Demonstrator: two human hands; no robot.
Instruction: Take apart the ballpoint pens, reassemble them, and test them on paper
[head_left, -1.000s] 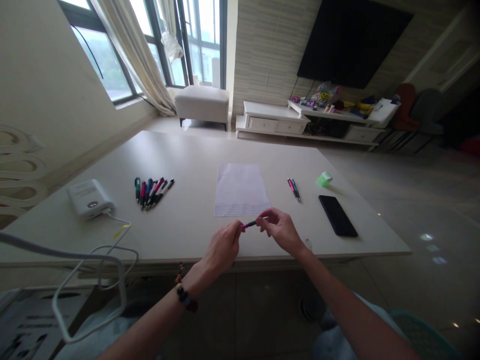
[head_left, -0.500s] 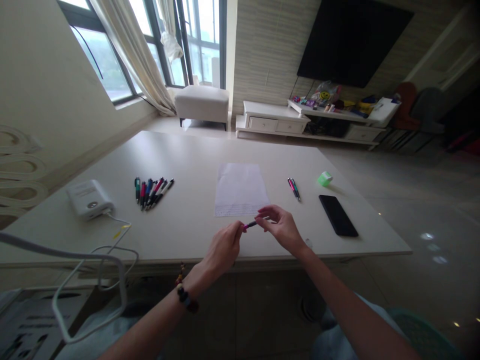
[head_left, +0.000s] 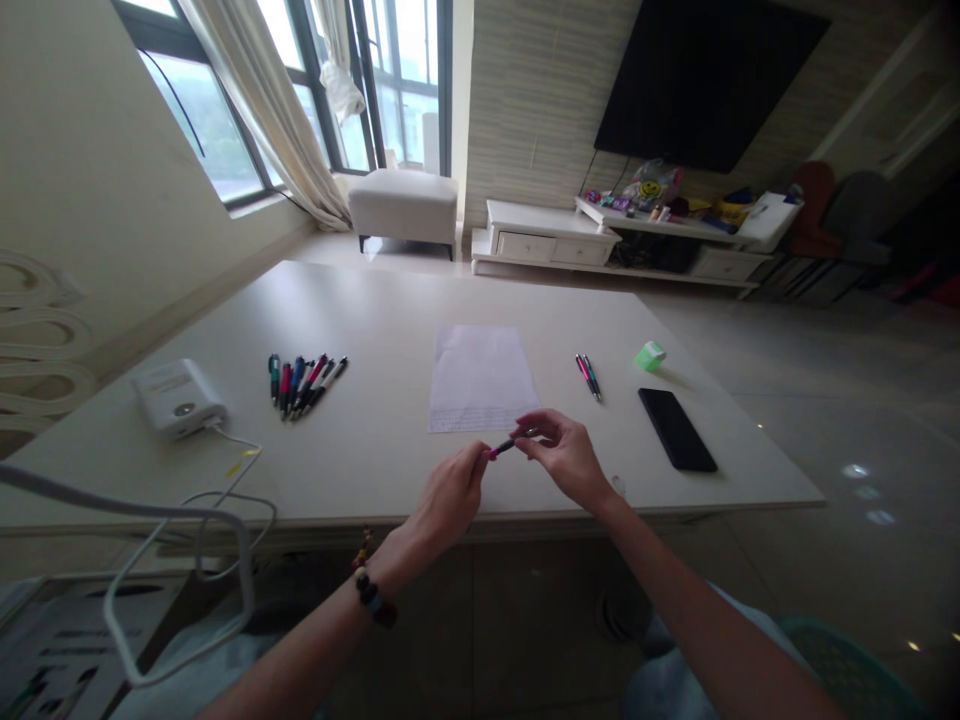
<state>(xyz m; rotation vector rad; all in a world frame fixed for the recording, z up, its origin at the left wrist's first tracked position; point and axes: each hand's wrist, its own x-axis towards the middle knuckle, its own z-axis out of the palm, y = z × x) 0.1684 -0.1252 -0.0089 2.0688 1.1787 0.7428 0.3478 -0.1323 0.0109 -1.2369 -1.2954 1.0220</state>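
Observation:
Between my two hands is a dark pen [head_left: 505, 445] with a magenta end, above the table's near part. My left hand [head_left: 452, 490] pinches the magenta end. The fingertips of my right hand [head_left: 559, 455] close on the pen's other end. Just beyond my hands lies a white sheet of paper [head_left: 484, 375] with lines of writing along its near edge. Several pens [head_left: 304, 387] in green, red, blue and white lie in a group on the left. Two pens [head_left: 589, 378] lie side by side right of the paper.
On the right of the white table [head_left: 390, 300] are a black phone [head_left: 677, 430] and a green object [head_left: 650, 356]. A small clear item [head_left: 618, 485] lies by my right wrist. At the left sits a white device [head_left: 178, 398] with a white cable [head_left: 244, 560] looping over the table edge.
The pen and the fingers around it have shifted very slightly. Everything on the table lies as before.

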